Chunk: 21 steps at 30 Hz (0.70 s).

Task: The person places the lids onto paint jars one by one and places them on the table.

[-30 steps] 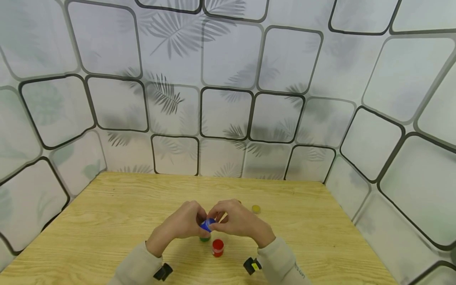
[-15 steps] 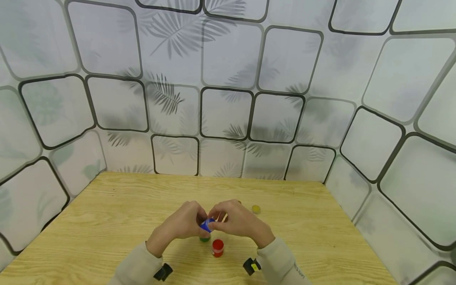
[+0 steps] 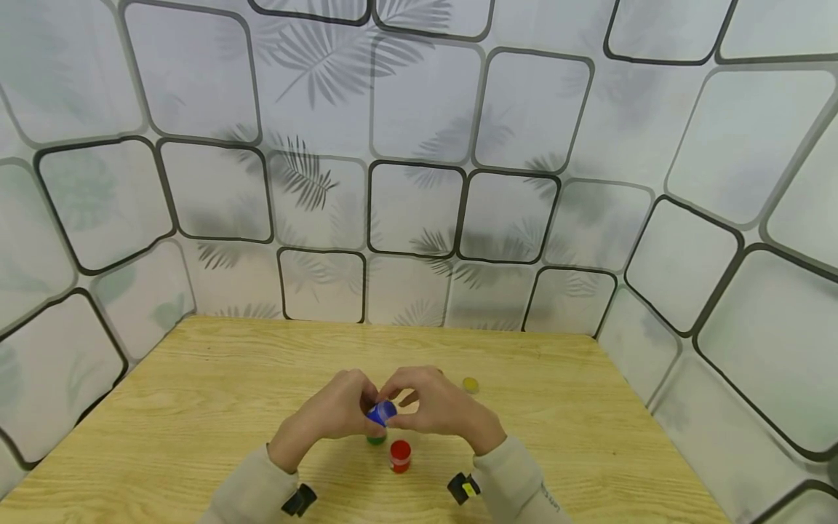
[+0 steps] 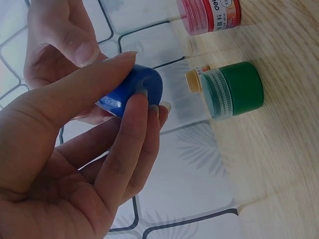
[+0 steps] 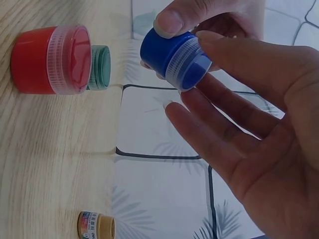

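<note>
A small blue paint jar with a clear ridged lid is held tilted above the table between both hands. My left hand grips its blue body, thumb on one side and fingers on the other. At the lid, my right hand has its thumb and a finger on opposite edges; its other fingers are spread. Below the hands stand a red paint jar and a green paint jar, the green one partly hidden by the left hand in the head view.
A yellow-lidded jar stands behind the right hand, and a small orange spot shows past the knuckles. The wooden table meets patterned wall covering at its back and sides.
The right hand's fingers have loosened and shifted slightly around the lid, so more of the blue jar shows. My left hand and the standing jars stay in place.
</note>
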### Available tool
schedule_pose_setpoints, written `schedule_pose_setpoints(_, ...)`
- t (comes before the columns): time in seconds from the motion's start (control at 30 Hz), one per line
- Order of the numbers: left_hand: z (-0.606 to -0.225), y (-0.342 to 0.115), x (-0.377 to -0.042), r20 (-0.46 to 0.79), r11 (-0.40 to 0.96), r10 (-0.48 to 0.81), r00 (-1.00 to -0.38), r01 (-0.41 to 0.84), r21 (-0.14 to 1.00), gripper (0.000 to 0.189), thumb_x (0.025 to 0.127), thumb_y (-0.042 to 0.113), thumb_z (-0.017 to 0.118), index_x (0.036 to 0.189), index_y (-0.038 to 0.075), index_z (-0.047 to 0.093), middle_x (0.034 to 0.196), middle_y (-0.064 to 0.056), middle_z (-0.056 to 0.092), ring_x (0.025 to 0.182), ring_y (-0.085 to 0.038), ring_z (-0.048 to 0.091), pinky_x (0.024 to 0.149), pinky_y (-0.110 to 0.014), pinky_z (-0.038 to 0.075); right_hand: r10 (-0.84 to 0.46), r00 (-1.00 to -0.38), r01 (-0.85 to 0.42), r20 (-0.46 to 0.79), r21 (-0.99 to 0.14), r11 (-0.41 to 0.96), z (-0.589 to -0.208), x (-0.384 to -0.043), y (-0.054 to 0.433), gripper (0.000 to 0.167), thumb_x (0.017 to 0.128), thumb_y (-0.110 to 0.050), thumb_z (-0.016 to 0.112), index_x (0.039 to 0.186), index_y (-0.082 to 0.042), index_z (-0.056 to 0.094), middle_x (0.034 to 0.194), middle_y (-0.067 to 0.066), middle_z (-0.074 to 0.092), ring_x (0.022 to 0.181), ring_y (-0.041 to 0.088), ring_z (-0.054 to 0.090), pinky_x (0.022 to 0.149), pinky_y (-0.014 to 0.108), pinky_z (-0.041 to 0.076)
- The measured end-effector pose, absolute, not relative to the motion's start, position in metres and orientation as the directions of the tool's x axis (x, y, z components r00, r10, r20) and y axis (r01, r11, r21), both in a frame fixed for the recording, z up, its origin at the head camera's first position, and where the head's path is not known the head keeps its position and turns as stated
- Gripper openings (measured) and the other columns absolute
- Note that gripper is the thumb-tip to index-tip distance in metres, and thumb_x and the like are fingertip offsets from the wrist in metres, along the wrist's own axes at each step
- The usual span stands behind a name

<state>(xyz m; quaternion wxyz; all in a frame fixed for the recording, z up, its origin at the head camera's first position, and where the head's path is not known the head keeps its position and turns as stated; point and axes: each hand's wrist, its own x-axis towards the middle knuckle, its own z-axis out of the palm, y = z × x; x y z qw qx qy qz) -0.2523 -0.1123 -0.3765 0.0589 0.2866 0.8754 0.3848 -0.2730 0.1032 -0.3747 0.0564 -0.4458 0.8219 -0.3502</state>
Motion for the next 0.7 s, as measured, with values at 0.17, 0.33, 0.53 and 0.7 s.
schedule_pose_setpoints(0.17, -0.3768, -0.1119, -0.2531, 0.119, 0.538, 0.548, -0.828, 0.457, 0.708, 0.014, 0.074, 0.005, 0.089, 0.084, 0.003, 0.079, 0.073, -0.002, 0.076, 0.063, -0.008, 0.067, 0.058, -0.021, 0.054, -0.786, -0.579, -0.695, 0.218, -0.636, 0.335, -0.3750, -0.2723, 0.1023, 0.024, 0.089, -0.002, 0.079, 0.111, -0.009, 0.074, 0.111, 0.007, 0.071, 0.102, 0.010, 0.068, 0.081, 0.020, 0.060)
schedule_pose_setpoints(0.33, -0.3771, -0.1111, -0.2539, 0.120, 0.539, 0.548, -0.828, 0.459, 0.706, 0.014, 0.074, 0.004, 0.089, 0.084, 0.004, 0.079, 0.072, -0.001, 0.075, 0.063, -0.007, 0.067, 0.057, -0.021, 0.054, -0.784, -0.577, -0.695, 0.228, -0.642, 0.324, -0.3760, -0.2727, 0.1026, 0.022, 0.089, -0.002, 0.079, 0.110, -0.007, 0.074, 0.108, 0.008, 0.072, 0.097, 0.009, 0.069, 0.077, 0.016, 0.059)
schedule_pose_setpoints(0.53, -0.3764, -0.1111, -0.2528, 0.118, 0.536, 0.550, -0.827, 0.457, 0.709, 0.014, 0.074, 0.004, 0.090, 0.082, 0.004, 0.079, 0.071, -0.001, 0.075, 0.063, -0.007, 0.067, 0.057, -0.021, 0.054, -0.775, -0.589, -0.696, 0.229, -0.631, 0.342, -0.3769, -0.2731, 0.1029, 0.019, 0.090, -0.007, 0.079, 0.109, -0.007, 0.075, 0.107, 0.008, 0.074, 0.093, 0.011, 0.072, 0.074, 0.015, 0.058)
schedule_pose_setpoints(0.7, -0.3763, -0.1108, -0.2526, 0.119, 0.540, 0.550, -0.827, 0.461, 0.705, 0.013, 0.074, 0.003, 0.089, 0.081, 0.005, 0.079, 0.071, -0.001, 0.075, 0.063, -0.007, 0.067, 0.057, -0.021, 0.054, -0.763, -0.611, -0.668, 0.210, -0.654, 0.355, -0.3763, -0.2729, 0.1023, 0.017, 0.091, -0.008, 0.078, 0.108, -0.008, 0.076, 0.106, 0.007, 0.075, 0.091, 0.006, 0.071, 0.075, 0.015, 0.058)
